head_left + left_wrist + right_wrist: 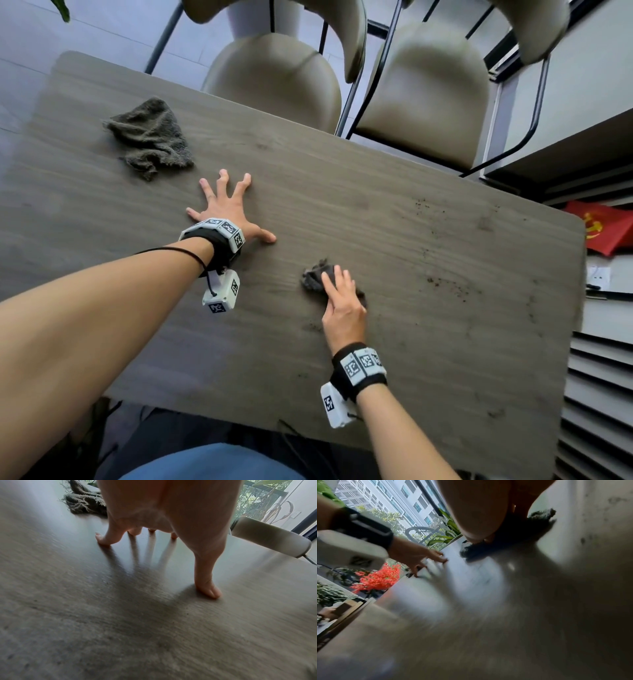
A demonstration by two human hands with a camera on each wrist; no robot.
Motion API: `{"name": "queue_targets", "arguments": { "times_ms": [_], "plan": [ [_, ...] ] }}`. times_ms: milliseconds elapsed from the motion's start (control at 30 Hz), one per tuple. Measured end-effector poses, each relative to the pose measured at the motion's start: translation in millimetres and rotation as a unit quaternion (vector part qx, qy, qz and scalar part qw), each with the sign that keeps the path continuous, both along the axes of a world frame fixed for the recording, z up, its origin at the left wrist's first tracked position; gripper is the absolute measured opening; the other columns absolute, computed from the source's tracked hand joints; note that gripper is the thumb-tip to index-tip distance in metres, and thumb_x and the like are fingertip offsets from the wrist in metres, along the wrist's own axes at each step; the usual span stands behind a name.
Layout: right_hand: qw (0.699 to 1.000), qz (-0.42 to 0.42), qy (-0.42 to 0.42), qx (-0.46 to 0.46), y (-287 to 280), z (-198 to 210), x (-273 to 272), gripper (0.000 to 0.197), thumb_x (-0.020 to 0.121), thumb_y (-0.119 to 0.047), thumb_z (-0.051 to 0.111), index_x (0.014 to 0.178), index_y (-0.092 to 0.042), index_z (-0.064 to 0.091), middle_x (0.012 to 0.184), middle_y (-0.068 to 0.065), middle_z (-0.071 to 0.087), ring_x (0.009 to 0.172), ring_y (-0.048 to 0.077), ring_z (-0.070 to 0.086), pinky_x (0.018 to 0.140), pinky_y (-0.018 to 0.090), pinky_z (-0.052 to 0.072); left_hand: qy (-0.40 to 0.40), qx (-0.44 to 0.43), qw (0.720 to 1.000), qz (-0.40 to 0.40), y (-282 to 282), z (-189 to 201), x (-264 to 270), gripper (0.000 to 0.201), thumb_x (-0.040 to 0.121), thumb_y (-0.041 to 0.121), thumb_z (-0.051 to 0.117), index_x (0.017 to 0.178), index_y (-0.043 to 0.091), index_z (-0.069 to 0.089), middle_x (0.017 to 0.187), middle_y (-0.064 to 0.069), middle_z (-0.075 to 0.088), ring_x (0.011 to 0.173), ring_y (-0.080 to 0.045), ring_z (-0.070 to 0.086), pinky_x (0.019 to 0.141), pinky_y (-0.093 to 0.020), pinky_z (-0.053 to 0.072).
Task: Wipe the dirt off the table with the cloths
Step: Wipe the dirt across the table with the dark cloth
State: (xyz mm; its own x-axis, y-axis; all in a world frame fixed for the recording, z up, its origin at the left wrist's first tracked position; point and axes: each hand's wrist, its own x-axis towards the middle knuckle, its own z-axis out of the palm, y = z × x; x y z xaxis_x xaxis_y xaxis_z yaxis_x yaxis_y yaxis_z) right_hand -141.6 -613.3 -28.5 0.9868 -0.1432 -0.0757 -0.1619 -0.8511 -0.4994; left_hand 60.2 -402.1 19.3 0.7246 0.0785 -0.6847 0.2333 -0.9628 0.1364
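Observation:
My right hand [342, 294] lies with straight fingers on a small dark cloth [313, 278], bunched on the grey wooden table [376, 212], and presses it down. The right wrist view shows the palm [479, 513] over this cloth [513, 534]. Dirt specks [445, 281] lie to the right of it, with more [421, 204] farther back. My left hand [236, 209] is spread, and its fingertips [102, 541] and thumb rest on the bare table. A second, larger grey-green cloth [152, 137] lies crumpled at the far left, just beyond the left hand [154, 520].
Two beige chairs [274, 78] [428, 89] stand against the far edge of the table. A red flag [606, 226] and slatted shelving [603, 394] sit past the right edge. Faint smears [534, 301] mark the table's right end.

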Motion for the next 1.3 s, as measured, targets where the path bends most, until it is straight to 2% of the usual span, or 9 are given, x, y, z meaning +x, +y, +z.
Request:
{"name": "queue_targets", "arguments": {
  "times_ms": [100, 200, 433, 533, 633, 800, 933, 1167, 1300],
  "plan": [
    [0.999, 0.030, 0.012, -0.003, 13.6, 4.8, -20.6, 0.061, 0.069, 0.016, 0.059, 0.121, -0.015, 0.068, 0.138, 0.009, 0.055, 0.130, 0.033, 0.049, 0.106, 0.048, 0.042, 0.001, 0.001, 1.000, -0.002, -0.9, 0.9, -0.1, 0.144, 0.042, 0.073, 0.088, 0.151, 0.055, -0.005, 0.163, 0.013, -0.021, 0.152, -0.033, -0.020, 0.108, -0.080, 0.016],
    [0.999, 0.039, -0.004, 0.014, 6.3, 13.2, -2.9, 0.058, 0.065, 0.019, 0.059, 0.113, -0.011, 0.071, 0.129, 0.014, 0.062, 0.122, 0.037, 0.056, 0.100, 0.052, 0.046, -0.001, -0.001, 1.000, -0.002, -1.7, 0.2, 1.4, 0.144, 0.042, 0.072, 0.088, 0.151, 0.055, -0.004, 0.163, 0.013, -0.021, 0.152, -0.033, -0.020, 0.108, -0.080, 0.015],
    [0.990, -0.027, -0.138, -0.020, -66.5, 35.9, 167.2, 0.043, 0.079, 0.011, 0.049, 0.109, -0.010, 0.072, 0.121, 0.015, 0.066, 0.115, 0.032, 0.060, 0.102, 0.037, 0.045, -0.001, -0.001, 1.000, -0.003, 0.4, -1.4, 0.5, 0.143, 0.042, 0.074, 0.087, 0.151, 0.056, -0.004, 0.162, 0.013, -0.021, 0.152, -0.033, -0.020, 0.108, -0.080, 0.016],
    [0.993, -0.065, -0.093, -0.030, -108.9, 30.1, 243.1, 0.040, 0.084, 0.001, 0.048, 0.111, -0.016, 0.072, 0.121, 0.009, 0.067, 0.111, 0.029, 0.061, 0.097, 0.031, 0.044, -0.002, 0.000, 1.000, -0.002, 0.5, -2.2, 0.6, 0.143, 0.042, 0.074, 0.087, 0.150, 0.056, -0.004, 0.162, 0.013, -0.021, 0.152, -0.032, -0.020, 0.108, -0.079, 0.017],
    [0.997, -0.065, 0.010, -0.044, -133.3, 12.7, 276.1, 0.039, 0.090, -0.009, 0.045, 0.116, -0.025, 0.069, 0.122, 0.003, 0.066, 0.109, 0.029, 0.060, 0.094, 0.034, 0.047, -0.005, 0.002, 1.000, -0.001, 0.2, -4.8, 1.3, 0.143, 0.041, 0.074, 0.087, 0.150, 0.056, -0.003, 0.162, 0.014, -0.021, 0.152, -0.032, -0.019, 0.108, -0.079, 0.018],
    [0.991, -0.058, 0.013, -0.122, -98.6, 8.4, 233.7, 0.047, 0.091, -0.006, 0.044, 0.128, -0.028, 0.061, 0.135, 0.004, 0.055, 0.113, 0.031, 0.057, 0.085, 0.039, 0.048, -0.007, 0.005, 1.000, -0.001, 2.0, -6.6, 1.8, 0.143, 0.039, 0.075, 0.087, 0.150, 0.057, -0.002, 0.162, 0.015, -0.019, 0.153, -0.032, -0.018, 0.108, -0.080, 0.017],
    [0.996, -0.029, -0.025, -0.081, -68.5, -1.3, 166.4, 0.050, 0.085, -0.002, 0.046, 0.125, -0.025, 0.064, 0.137, 0.001, 0.055, 0.125, 0.023, 0.052, 0.090, 0.035, 0.048, -0.010, -0.001, 1.000, 0.005, 1.9, -6.4, 1.0, 0.143, 0.040, 0.074, 0.088, 0.150, 0.056, -0.001, 0.163, 0.015, -0.018, 0.153, -0.032, -0.018, 0.108, -0.080, 0.017],
    [0.999, 0.025, -0.011, -0.027, 7.7, -0.1, 25.9, 0.056, 0.077, 0.006, 0.057, 0.125, -0.023, 0.065, 0.137, -0.002, 0.057, 0.131, 0.023, 0.048, 0.107, 0.036, 0.041, 0.002, 0.001, 1.000, 0.006, -0.7, -0.9, 1.6, 0.143, 0.041, 0.072, 0.088, 0.150, 0.057, -0.003, 0.163, 0.015, -0.020, 0.152, -0.031, -0.020, 0.109, -0.079, 0.017],
    [0.996, 0.088, 0.017, -0.007, 29.6, 14.9, -7.8, 0.059, 0.063, 0.013, 0.064, 0.112, -0.019, 0.071, 0.128, 0.001, 0.063, 0.121, 0.026, 0.057, 0.097, 0.041, 0.050, 0.000, 0.005, 1.000, 0.007, -0.4, -0.7, 1.7, 0.143, 0.040, 0.073, 0.088, 0.150, 0.056, -0.003, 0.162, 0.015, -0.019, 0.152, -0.031, -0.020, 0.108, -0.079, 0.017]
  ]
}}
